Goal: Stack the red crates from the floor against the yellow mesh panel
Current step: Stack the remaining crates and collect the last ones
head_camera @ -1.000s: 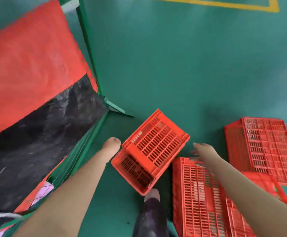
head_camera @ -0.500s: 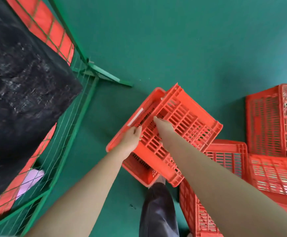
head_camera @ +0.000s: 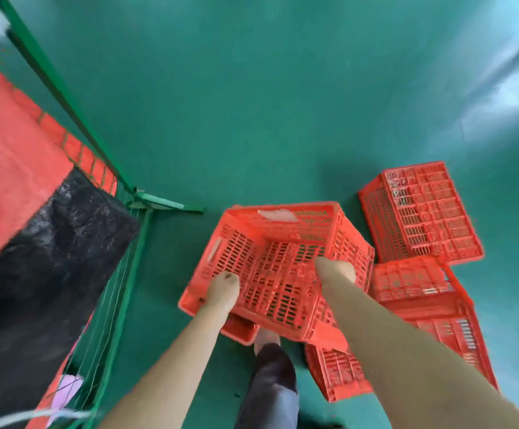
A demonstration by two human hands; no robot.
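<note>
Reaching forward and down with both bare forearms, roughly side by side, wrists bent over the held crate [head_camera: 276,264].

Standing on a green floor [head_camera: 252,103], pale glare at upper right. Below the crate, the person's own leg and foot [head_camera: 270,376]. To the left, a green mesh frame [head_camera: 159,202] with a red sheet [head_camera: 10,168] and a black sheet [head_camera: 41,267] behind it.

Gripping the crate's near left rim with the left hand [head_camera: 222,289], fingers curled over the edge. Meeting the crate's right wall with the right hand [head_camera: 334,269], knuckles folded; fingertips hidden, so probably a grip on that wall, not certain.

Held crate off the floor, tilted, open side toward the camera, pale label on its far wall. Just under its near edge, part of a second crate [head_camera: 241,331]; touching or apart, cannot tell.

On the floor to the right, three more red crates close together: far crate [head_camera: 419,212], middle crate [head_camera: 413,283] beside the right forearm, near crate [head_camera: 338,373] partly hidden under that forearm.
</note>
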